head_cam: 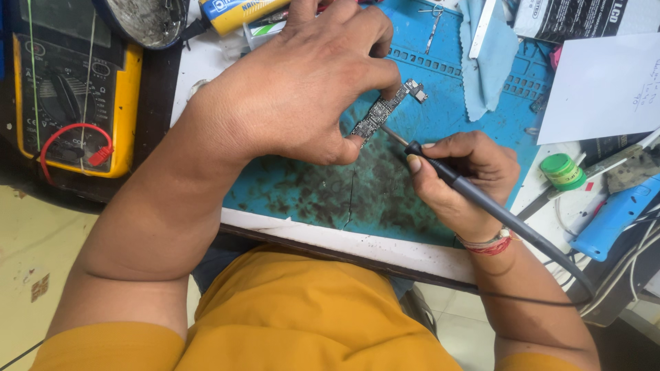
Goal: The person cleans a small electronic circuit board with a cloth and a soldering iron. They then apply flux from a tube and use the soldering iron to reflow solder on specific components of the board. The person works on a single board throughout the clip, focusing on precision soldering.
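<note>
My left hand (302, 82) pinches a small narrow circuit board (385, 110) between thumb and fingers, holding it just above a stained blue work mat (316, 185). My right hand (460, 182) grips a black soldering iron (447, 172) like a pen. Its metal tip touches the lower middle of the board. The iron's dark cable (543, 254) runs back past my right wrist, which wears a red thread band. Part of the board is hidden under my left fingers.
A yellow multimeter (75, 89) with a red lead lies at the left. A light blue cloth (488, 55), white paper (605, 89), a green-lidded pot (562, 172) and a blue tool (612, 216) sit to the right. The white table edge (344, 240) runs below the mat.
</note>
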